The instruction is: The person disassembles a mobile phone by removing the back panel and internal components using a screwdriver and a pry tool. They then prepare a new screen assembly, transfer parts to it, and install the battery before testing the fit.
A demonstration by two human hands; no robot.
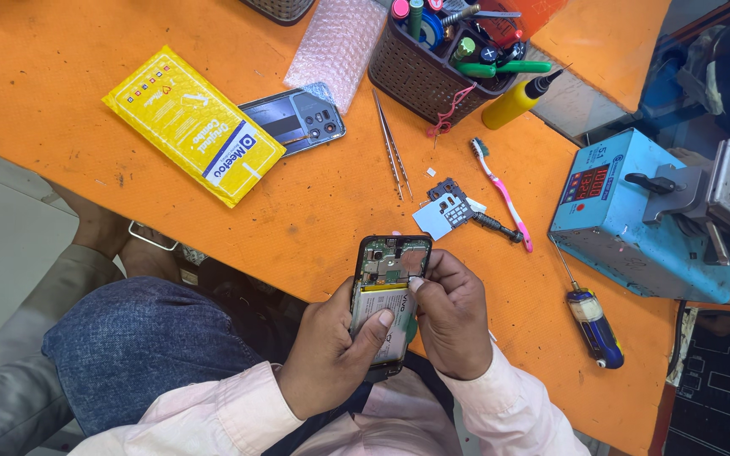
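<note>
An opened phone (389, 279) with its back cover off shows a green circuit board and a silver battery. My left hand (331, 355) grips it from the left, thumb lying across the battery. My right hand (449, 317) rests against the phone's right edge, fingertips pinched on something small at the board; I cannot tell what. Both hands hover over the near edge of the orange table (314, 211). Pink shirt sleeves cover both wrists.
A yellow padded envelope (192, 125), a grey phone back cover (293, 121), bubble wrap (337, 46), tweezers (392, 148), a pink toothbrush (500, 190), small loose phone parts (449, 207), a dark tool basket (441, 63), a yellow bottle (517, 101), a blue screwdriver (593, 325), a blue machine (635, 219).
</note>
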